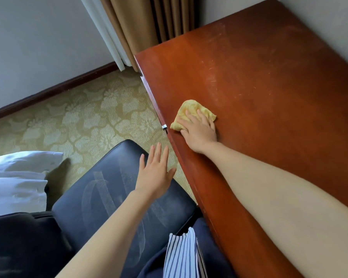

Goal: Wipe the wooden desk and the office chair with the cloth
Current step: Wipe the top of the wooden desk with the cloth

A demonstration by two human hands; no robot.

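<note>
Hotel-like bedroom: bedding (16, 177), curtains (145, 23), carpet (84, 117).

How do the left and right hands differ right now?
The left hand is empty and flat over the chair; the right hand presses the cloth on the desk. The left is nearer the camera, the right reaches farther. Both are palm down.

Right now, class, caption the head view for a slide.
Right hand presses yellow cloth on desk; open left hand over chair.

Our right hand (199, 132) reaches far out, palm down, fingers (201, 115) spread. Our left hand (155, 174) hangs open, fingers straight.
</note>
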